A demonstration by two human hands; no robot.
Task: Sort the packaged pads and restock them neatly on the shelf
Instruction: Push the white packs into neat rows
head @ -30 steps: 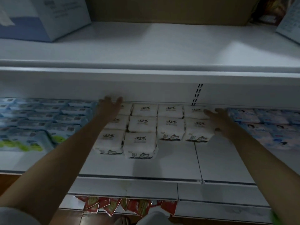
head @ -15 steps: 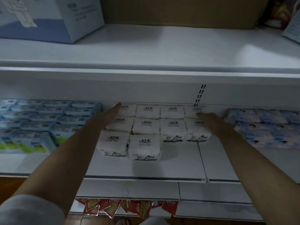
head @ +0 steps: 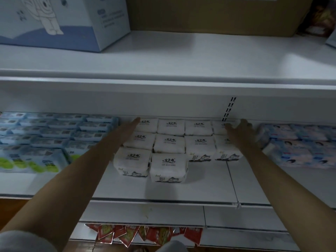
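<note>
- The left hand [head: 130, 127] had slid in flat along the left edge of the white packs [head: 169, 142], fingers straight, gripping nothing.
- The right hand [head: 238, 132] lay spread over the back right packs; in that dim light it looked open, not clasping.
- The packs sat bunched mid-shelf [head: 163, 191], between the blue packs [head: 54, 131] and pink packs [head: 300, 144].
- Squaring up, I'd say; the front row was unfinished.

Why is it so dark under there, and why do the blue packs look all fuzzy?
In the head view, the upper shelf shades the white packs and both hands, left hand and right hand; the blue packs at the left edge are smeared by blur, and the wide lens bows the shelf edges.
</note>
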